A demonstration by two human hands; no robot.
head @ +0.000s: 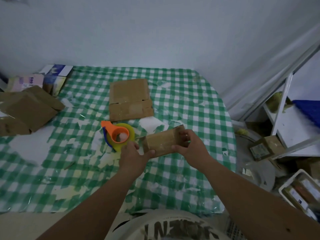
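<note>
A small brown cardboard box is held just above a table covered with a worn green-and-white checked cloth. My left hand grips its near left end, thumb on the front face. My right hand grips its right end, fingers curled over the open flap. Just left of the box lies a roll of yellowish tape in an orange and blue dispenser. A flattened cardboard box lies farther back on the cloth.
Brown cardboard boxes and printed cartons are piled at the table's left rear. To the right stand a white metal shelf frame, a small box on the floor and a white tray of items.
</note>
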